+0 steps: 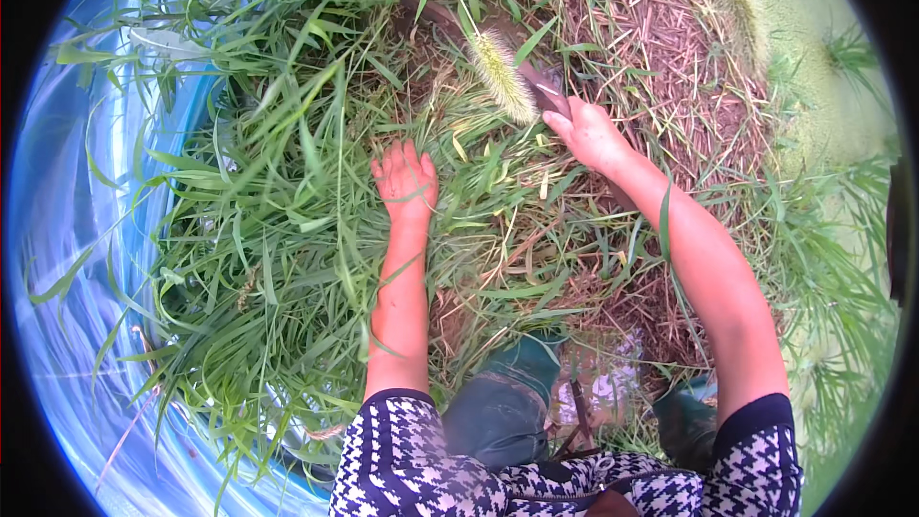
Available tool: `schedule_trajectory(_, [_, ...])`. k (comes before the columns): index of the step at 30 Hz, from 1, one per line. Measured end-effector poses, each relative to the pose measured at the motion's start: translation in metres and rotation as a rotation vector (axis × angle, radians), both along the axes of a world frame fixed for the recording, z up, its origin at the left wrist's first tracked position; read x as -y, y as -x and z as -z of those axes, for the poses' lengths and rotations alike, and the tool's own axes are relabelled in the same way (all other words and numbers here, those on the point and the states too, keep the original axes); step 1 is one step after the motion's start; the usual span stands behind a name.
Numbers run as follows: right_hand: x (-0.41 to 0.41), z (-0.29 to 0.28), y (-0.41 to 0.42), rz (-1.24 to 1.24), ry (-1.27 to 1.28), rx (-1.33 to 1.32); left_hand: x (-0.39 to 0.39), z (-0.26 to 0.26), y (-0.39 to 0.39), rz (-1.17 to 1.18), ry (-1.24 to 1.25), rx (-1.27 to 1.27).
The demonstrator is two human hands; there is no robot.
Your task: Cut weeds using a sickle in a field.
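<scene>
My left hand (406,176) lies palm down on flattened green grass (287,230) near the middle of the view, its fingers pointing away from me. Up and to the right of it, my right hand (590,131) is closed around the near end of a long brown bar or pole (538,82), whose material I cannot make out. The bar slants away to the upper left and its far part goes under grass. A fuzzy foxtail seed head (500,77) hangs in front of it.
Blue-tinged plastic sheeting (93,230) curves along the left. Cut dry straw (668,50) covers the ground at upper right, beside green, duckweed-like cover (826,115). Below are my dark green rubber boots (502,402) and a muddy puddle (603,373) with a thin stick in it.
</scene>
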State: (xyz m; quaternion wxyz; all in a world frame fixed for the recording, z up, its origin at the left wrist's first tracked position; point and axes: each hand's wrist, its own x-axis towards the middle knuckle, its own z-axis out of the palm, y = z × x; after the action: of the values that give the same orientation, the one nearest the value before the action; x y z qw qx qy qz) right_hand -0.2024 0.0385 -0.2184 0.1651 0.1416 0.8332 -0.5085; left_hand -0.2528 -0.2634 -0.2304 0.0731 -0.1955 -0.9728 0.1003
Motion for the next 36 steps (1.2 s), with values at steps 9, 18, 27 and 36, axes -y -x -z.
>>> schedule_trajectory(9, [0.02, 0.009, 0.006, -0.087, -0.052, -0.071, -0.017, -0.018, 0.015, 0.06, -0.102, 0.073])
schedule_trajectory(18, [0.016, -0.003, 0.011, -0.082, -0.123, -0.117, -0.021, -0.009, 0.102, -0.207, -0.006, 0.238])
schedule_trajectory(27, [-0.083, -0.041, -0.144, -0.034, -0.152, 0.209, -0.024, -0.021, -0.028, 0.146, -0.381, 0.148])
schedule_trajectory(36, [0.022, -0.032, 0.005, 0.014, 0.173, -0.047, -0.047, -0.034, -0.016, -0.089, -0.52, 0.177])
